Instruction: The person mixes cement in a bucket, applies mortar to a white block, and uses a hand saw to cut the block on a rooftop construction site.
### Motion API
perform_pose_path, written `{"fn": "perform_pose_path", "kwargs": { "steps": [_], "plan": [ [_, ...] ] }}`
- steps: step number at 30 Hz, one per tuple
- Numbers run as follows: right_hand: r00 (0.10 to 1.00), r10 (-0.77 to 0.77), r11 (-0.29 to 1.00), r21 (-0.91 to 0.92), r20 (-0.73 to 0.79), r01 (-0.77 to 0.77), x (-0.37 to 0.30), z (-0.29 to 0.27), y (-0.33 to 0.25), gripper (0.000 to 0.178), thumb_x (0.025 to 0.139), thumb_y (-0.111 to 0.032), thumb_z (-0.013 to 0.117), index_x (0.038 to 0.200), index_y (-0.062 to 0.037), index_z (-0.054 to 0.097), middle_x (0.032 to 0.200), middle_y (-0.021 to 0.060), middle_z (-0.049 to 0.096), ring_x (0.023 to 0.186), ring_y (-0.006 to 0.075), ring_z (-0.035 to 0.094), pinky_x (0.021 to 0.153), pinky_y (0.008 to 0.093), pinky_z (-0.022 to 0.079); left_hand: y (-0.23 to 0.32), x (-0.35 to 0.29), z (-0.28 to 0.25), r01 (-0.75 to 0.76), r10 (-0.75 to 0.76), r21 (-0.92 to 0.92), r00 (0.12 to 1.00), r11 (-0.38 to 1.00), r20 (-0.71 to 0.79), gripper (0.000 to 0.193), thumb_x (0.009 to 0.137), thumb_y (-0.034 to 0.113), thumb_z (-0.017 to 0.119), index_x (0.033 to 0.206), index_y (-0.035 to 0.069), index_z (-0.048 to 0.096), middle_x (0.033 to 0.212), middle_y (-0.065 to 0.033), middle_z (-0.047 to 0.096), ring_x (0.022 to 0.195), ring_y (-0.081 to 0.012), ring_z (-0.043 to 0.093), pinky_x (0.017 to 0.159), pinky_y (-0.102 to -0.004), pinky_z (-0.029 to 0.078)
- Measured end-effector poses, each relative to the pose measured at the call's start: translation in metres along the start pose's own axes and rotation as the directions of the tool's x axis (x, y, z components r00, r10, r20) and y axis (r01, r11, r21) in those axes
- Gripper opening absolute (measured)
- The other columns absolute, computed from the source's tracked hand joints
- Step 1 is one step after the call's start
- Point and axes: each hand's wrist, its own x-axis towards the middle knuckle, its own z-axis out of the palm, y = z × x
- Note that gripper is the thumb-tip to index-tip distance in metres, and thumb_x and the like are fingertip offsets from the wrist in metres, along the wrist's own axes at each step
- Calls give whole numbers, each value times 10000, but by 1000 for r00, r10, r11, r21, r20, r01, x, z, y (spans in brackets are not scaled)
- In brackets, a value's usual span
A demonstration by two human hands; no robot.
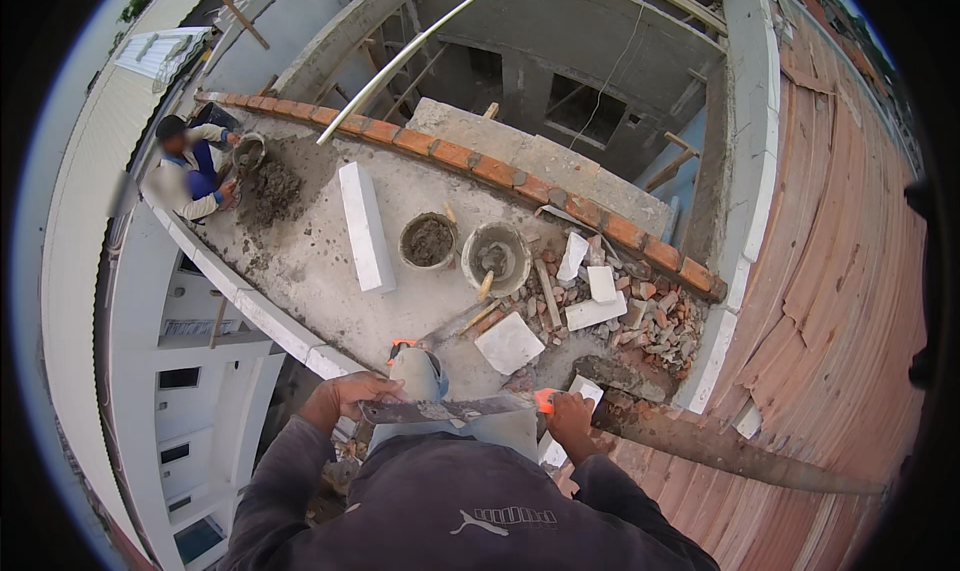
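Observation:
A hand saw [450, 409] lies level across my lap, its teeth edge hard to make out. My right hand [572, 418] is closed around its orange handle. At the opposite end of the blade, the fingers of my left hand [350, 396] grip the metal near the tip. Just beyond my left knee there is a second orange-handled tool [402, 346] with a flat blade, likely another saw, partly hidden by my leg. A white lightweight block [509, 344] rests on the slab ahead of my knees.
Two buckets stand ahead, one with mortar [428, 243], one with a wooden-handled tool [496, 258]. A long white block [366, 227] lies left of them; rubble [660, 321] is heaped right. A brick row [450, 154] edges the slab. At far left a co-worker [190, 166] handles a bucket beside spread mortar.

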Motion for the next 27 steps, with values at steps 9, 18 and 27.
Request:
{"fn": "perform_pose_path", "kwargs": {
  "steps": [9, 18, 27],
  "plan": [
    [823, 344, 910, 58, 451, -411, -50, -24, -74, 362, 1009, -405, 615, 1161, -79, 655, 903, 187, 745, 915, 402, 732, 816, 570, 565, -101, -37, -132, 544, -331, 189, 712, 817, -619, 427, 1081, 421, 498, 1212, 56, 676, 1027, -123, 735, 848, -238, 702, 736, -441, 562],
    [378, 846, 259, 329, 376, -908, 27, 40, -332, 533, 938, -351, 666, 1375, -65, 559, 1078, 281, 740, 998, 472, 731, 869, 558, 578, 0, -37, -394, 576, -577, -24, 814, 817, -67, 621, 1056, 498, 586, 1441, 14, 535, 1378, -214, 630, 1220, -309, 646, 1048, -449, 507],
    [86, 763, -509, 677, 641, -532, 31, 60, -538, 388, 861, -154, 706, 1228, -40, 652, 1096, 202, 737, 956, 377, 740, 832, 474, 584, 184, 58, -548, 527, -327, 257, 770, 810, -548, 836, 959, 541, 728, 1579, 59, 440, 1526, -272, 509, 1345, -437, 558, 1109, -572, 481]
  ]
}}
